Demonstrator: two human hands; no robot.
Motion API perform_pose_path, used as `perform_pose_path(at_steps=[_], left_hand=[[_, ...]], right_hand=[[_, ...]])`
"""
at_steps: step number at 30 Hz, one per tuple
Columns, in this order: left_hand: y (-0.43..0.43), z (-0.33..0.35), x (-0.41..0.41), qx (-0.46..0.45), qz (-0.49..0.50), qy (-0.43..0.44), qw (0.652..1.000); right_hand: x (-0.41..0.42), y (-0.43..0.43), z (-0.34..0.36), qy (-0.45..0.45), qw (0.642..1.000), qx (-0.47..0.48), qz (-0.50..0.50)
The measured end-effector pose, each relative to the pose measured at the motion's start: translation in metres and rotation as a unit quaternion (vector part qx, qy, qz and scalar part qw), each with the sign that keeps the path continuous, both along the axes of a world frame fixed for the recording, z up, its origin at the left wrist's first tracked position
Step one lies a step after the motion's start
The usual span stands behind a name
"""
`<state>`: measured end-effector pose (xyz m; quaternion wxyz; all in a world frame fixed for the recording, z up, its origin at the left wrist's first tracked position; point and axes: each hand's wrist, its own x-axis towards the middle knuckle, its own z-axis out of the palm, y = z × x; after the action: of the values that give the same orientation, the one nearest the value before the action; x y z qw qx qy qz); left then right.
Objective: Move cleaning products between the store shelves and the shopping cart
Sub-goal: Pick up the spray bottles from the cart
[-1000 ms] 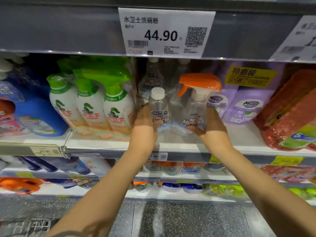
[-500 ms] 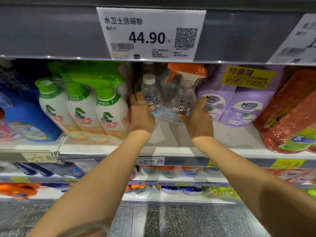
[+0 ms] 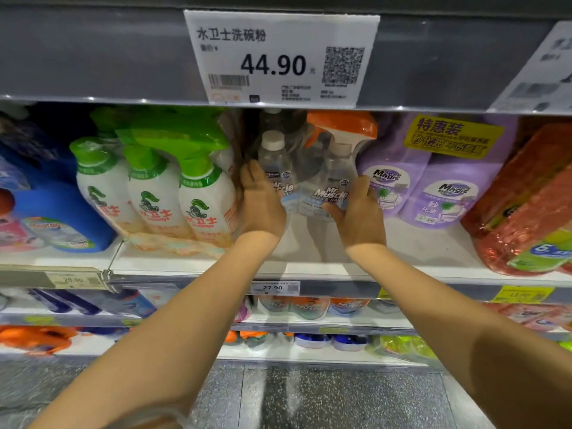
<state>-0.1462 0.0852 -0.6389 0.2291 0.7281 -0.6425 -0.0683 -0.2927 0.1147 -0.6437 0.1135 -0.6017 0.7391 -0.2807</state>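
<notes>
A clear shrink-wrapped Mr Muscle twin pack (image 3: 312, 181) stands on the white middle shelf (image 3: 402, 252). It holds a spray bottle with an orange trigger and a white-capped refill bottle. My left hand (image 3: 261, 202) grips the pack's left side, beside the refill bottle. My right hand (image 3: 360, 212) holds the right side, thumb across the front label and fingers round the spray bottle. The pack's base is hidden behind my hands. No shopping cart is in view.
White bottles with green triggers (image 3: 161, 187) stand close on the left, purple refill pouches (image 3: 433, 187) on the right, then a red wrapped pack (image 3: 526, 205). A blue jug (image 3: 49, 212) sits far left. A 44.90 price tag (image 3: 278, 57) hangs on the shelf edge above. Lower shelves hold more bottles.
Both hands have pushed the twin pack from the shelf's front deeper in, between the green-trigger bottles and the purple pouches. Their hold on its sides is unchanged.
</notes>
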Motion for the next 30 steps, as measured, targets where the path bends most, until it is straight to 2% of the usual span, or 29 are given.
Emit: perform_pose_path(at_steps=[6, 8, 11, 13, 17, 21, 30], left_hand=[[0.038, 0.019, 0.003, -0.011, -0.062, 0.090, 0.994], [0.055, 0.023, 0.008, -0.035, -0.091, 0.144, 0.985], [0.090, 0.034, 0.019, -0.004, -0.097, 0.284, 0.954], [0.115, 0.046, 0.025, -0.004, -0.106, 0.343, 0.933], [0.166, 0.074, 0.039, -0.027, -0.101, 0.490, 0.865], [0.209, 0.085, 0.063, -0.049, -0.066, 0.517, 0.852], [0.304, 0.076, 0.143, -0.149, 0.057, 0.498, 0.852]], right_hand=[[-0.002, 0.010, 0.008, -0.018, 0.997, 0.049, -0.050], [-0.004, 0.021, 0.016, -0.055, 0.997, 0.025, -0.053], [-0.005, 0.062, 0.029, -0.144, 0.988, -0.055, 0.007], [0.000, 0.096, 0.042, -0.205, 0.974, -0.059, 0.077], [0.015, 0.141, 0.066, -0.312, 0.931, -0.076, 0.173], [0.045, 0.164, 0.086, -0.330, 0.907, -0.070, 0.253], [0.136, 0.207, 0.091, -0.327, 0.867, -0.006, 0.377]])
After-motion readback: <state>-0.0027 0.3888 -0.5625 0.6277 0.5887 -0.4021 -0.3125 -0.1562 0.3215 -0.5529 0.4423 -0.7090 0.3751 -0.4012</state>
